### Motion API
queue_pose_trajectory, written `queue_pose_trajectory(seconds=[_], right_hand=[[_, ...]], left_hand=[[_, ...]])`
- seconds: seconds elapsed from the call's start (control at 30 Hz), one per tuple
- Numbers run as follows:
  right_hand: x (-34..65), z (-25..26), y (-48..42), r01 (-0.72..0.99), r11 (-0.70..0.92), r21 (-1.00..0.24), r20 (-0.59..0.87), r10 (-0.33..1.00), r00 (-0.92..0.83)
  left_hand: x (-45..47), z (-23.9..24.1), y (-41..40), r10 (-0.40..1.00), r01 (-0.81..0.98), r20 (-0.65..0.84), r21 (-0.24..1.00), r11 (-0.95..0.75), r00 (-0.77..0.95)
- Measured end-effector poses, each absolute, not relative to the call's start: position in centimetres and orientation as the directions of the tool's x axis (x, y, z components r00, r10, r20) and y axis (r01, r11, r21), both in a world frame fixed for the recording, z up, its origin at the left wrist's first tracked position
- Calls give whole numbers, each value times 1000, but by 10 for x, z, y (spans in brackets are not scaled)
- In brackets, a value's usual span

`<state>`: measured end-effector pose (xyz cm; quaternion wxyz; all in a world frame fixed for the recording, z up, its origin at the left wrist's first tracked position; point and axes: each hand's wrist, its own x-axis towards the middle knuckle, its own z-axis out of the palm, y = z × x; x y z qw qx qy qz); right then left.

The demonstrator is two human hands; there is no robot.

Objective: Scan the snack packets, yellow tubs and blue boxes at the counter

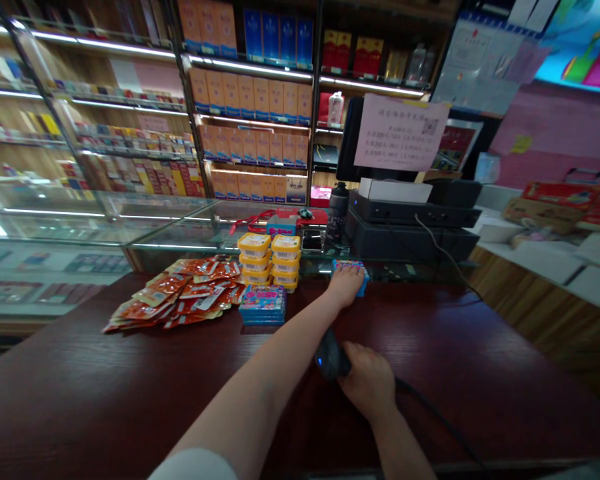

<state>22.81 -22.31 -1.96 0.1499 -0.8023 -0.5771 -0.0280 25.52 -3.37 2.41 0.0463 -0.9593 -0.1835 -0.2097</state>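
Grips a black scanner (329, 360) in the right hand (367, 377), with fingers curled round the handle, just to the right of the left forearm and above the near part of the dark red-brown surface (130, 387). Looks smooth and rounded at the head, with a small blue light glowing on the side toward the camera, and trails a black cord (443, 417) from the right wrist toward the lower right. Lays the left hand (347, 283) palm down over a blue pack (363, 287) at the far side of the surface, near the glass, with fingers stretched forward across the top; cannot tell about any pinch at the sides. Shows bright blue along the pack's right side, with a little pink and mixed print beyond the fingers. Resembles in colour the stack of packs (263, 307) to the left, in front of yellow tubs (255, 257) and beside a heap of orange packets (180, 293). Hidden under the left hand: most of the pack's top. Hidden inside the right hand: much of the handle. Cut off at the lower border: both forearms, with a pale sleeve on the left one. Too dark to make out: detail on the scanner's head. Too small and soft to read: lettering on the packs.
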Motion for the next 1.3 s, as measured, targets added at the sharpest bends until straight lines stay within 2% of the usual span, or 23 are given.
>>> queue_pose_trajectory(seconds=[0.23,0.33,0.43,0.5,0.53,0.6,0.67,0.73,0.8,0.9,0.97,1.1,1.17,1.3], right_hand=[[228,-17,-223,930,-303,-210,188,921,343],[228,-16,-224,934,-293,-206,194,923,333],[228,-17,-225,935,-288,-204,195,924,328],[229,-19,-225,935,-286,-208,195,925,327],[229,-21,-225,935,-285,-211,198,924,326],[230,-23,-225,936,-282,-212,208,923,325],[230,-25,-226,938,-274,-213,223,921,320],[230,-26,-226,941,-266,-211,240,919,313],[229,-27,-227,943,-264,-202,254,916,310],[227,-27,-228,947,-261,-190,273,912,306],[227,-25,-229,948,-243,-207,288,911,296],[228,-17,-230,923,-240,-299,284,902,326],[228,-11,-228,875,-213,-435,274,894,354],[223,1,-222,601,36,-799,288,899,329]], left_hand=[[238,27,-34,173,314,393,-327,-891,903],[213,34,-35,133,301,422,-362,-882,897],[173,40,-38,122,325,505,-336,-884,854],[141,40,-40,129,343,594,-263,-902,794],[125,38,-41,159,367,663,-187,-911,732],[96,31,-43,265,392,795,38,-919,546],[73,21,-45,459,350,844,356,-867,278],[57,11,-46,679,177,734,670,-721,-14],[49,2,-46,841,-121,507,838,-532,-189],[45,-4,-48,948,-472,265,822,-318,-177],[44,-5,-50,969,-551,211,798,-245,-125],[42,-8,-52,985,-599,165,783,-164,-55],[42,-10,-52,986,-604,157,782,-153,-47],[44,-14,-52,985,-575,170,803,-157,-31]])
